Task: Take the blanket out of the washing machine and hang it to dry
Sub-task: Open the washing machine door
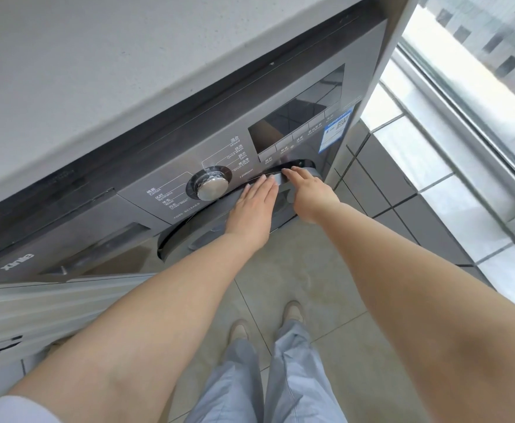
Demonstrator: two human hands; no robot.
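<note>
A dark grey front-loading washing machine [103, 215] sits under a pale countertop, seen from above. Its round door [283, 203] looks shut, with a chrome rim along the top. My left hand [251, 210] lies flat on the door's upper rim, fingers together and straight. My right hand [311, 193] rests just to the right on the rim, fingertips curled toward the door's edge near the handle. Whether the fingers grip the handle is hidden. No blanket shows; the drum's inside is out of sight.
A silver programme dial [213, 187] and a dark display panel [299, 117] are above the door. The countertop [97, 71] overhangs the machine. A window [479, 71] with a sill runs along the right. My feet [265, 322] stand on beige floor tiles.
</note>
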